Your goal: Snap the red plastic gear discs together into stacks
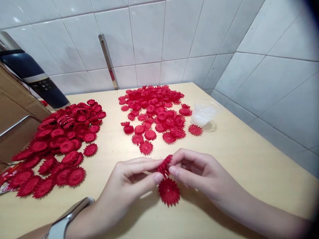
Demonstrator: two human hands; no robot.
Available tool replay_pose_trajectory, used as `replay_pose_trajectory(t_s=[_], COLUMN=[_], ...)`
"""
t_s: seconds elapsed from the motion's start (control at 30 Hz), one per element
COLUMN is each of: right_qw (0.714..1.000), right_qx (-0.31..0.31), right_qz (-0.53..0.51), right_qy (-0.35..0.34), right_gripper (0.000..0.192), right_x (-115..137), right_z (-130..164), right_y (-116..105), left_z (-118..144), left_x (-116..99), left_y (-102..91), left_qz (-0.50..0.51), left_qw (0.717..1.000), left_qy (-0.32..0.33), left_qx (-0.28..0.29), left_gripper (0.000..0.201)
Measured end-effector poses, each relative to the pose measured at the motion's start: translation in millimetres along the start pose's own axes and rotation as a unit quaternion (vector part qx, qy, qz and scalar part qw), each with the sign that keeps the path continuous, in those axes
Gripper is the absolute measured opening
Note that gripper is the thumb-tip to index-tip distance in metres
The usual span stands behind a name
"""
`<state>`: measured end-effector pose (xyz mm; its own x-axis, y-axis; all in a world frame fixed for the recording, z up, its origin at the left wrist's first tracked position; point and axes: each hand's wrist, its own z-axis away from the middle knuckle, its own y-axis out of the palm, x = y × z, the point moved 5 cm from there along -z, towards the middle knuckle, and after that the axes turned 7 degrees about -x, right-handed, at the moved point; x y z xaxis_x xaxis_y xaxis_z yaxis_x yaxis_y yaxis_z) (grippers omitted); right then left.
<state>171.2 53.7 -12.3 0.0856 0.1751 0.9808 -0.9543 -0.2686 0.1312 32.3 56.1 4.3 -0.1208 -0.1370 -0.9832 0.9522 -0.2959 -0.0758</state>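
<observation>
A dark flask (30, 74) stands at the far left corner of the table (249, 159), against the tiled wall (154, 36). Just in front of it, along the left edge, lies a wide heap of red plastic flowers (57, 142), piled and overlapping. A metal strip (108, 61) leans on the wall behind the middle of the far edge. Below it, a second heap of red flowers (154, 111) spreads from the far edge toward the centre, thinning to single pieces at its near side. Near the front edge, the left hand (127, 186), with a watch strap (67, 217) on its wrist, pinches a small red flower cluster (164, 166) between thumb and forefinger. The right hand (199, 172) pinches the same cluster from the other side, fingertips closed on it, so it sits lifted just above the table between both hands. A flat red flower (169, 192) lies directly beneath. A clear plastic cup (204, 113) lies toward the far right corner.
</observation>
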Motion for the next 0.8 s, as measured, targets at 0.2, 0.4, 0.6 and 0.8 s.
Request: replay_pose_trajectory(t_s=[0.2,0.4,0.6,0.8], right_qw=[0.996,0.999,0.996,0.998], right_qx=[-0.076,-0.035,-0.038,-0.026], right_qz=[0.041,0.008,-0.053,-0.035], right_qy=[-0.037,0.002,0.067,0.054], right_gripper=[0.016,0.017,0.026,0.029], right_x=[0,2,-5,-5], right_z=[0,-2,-2,-2], right_y=[-7,-1,-1,-2], left_z=[-4,-3,-3,-4], left_x=[16,18,15,15], left_y=[-1.9,-1.0,1.0,1.6], left_qz=[0.142,0.183,0.212,0.230], left_qw=[0.985,0.976,0.971,0.966], left_qy=[-0.096,-0.113,-0.114,-0.119], left_qx=[-0.026,-0.013,-0.011,-0.023], left_gripper=[0.017,0.015,0.012,0.016])
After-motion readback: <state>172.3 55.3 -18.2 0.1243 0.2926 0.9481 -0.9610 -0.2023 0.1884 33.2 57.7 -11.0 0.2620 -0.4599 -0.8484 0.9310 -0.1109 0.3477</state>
